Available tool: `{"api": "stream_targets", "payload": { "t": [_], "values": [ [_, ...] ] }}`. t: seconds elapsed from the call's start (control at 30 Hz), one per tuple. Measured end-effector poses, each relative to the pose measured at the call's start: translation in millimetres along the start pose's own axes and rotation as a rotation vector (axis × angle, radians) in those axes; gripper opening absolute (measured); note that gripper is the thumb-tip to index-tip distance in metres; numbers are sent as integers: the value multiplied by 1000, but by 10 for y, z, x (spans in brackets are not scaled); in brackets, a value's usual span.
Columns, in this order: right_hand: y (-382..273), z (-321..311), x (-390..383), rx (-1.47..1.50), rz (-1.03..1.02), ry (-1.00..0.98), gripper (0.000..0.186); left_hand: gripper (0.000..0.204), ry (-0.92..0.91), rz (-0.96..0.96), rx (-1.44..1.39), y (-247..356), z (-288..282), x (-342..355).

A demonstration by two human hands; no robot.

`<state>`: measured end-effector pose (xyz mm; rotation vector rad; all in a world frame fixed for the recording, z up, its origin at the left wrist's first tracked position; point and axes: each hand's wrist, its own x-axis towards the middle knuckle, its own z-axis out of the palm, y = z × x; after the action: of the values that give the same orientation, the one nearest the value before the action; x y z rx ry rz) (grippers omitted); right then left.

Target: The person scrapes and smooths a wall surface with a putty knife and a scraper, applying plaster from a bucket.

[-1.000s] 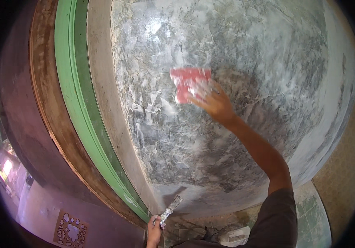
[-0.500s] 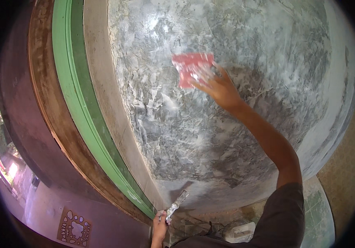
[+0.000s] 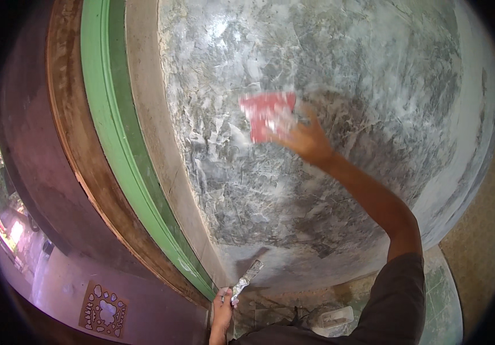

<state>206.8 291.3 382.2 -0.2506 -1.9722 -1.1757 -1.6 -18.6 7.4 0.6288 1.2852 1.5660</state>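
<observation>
In right fingers (image 3: pixel 295 138), flat red spreader (image 3: pixel 263 109); white-smeared, edges blurred

Worn on the head, one wide fisheye camera looks down, facing a mottled grey wall (image 3: pixel 288 195) from nearby

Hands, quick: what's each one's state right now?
Left hand: closed, holding a scraper.
Right hand: holding a red spreader; exact grip too blurred to tell.

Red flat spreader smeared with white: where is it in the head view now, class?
In the head view, the red flat spreader is above and slightly right of centre, in the person's right hand, over the mottled grey wall.
</observation>
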Motion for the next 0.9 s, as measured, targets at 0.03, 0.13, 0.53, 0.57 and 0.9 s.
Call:
{"api": "stream_targets", "payload": {
  "t": [0.03,0.13,0.53,0.57,0.9],
  "values": [
    [-103,-78,-117,-9,-40,-68,48,27,-9,5,-4,-27,-3,7],
    [-323,-212,-189,13,-61,-87,45,26,-13,4,4,-37,-42,-48],
    [325,-302,578,-109,282,290,52,26,28,41,37,346,172,-212],
    [399,-247,597,-110,291,290,52,26,29,39,46,297,190,-198],
    [-1157,276,-725,271,-74,-34,65,25,36,33,42,105,56,-369]
  ]
}}
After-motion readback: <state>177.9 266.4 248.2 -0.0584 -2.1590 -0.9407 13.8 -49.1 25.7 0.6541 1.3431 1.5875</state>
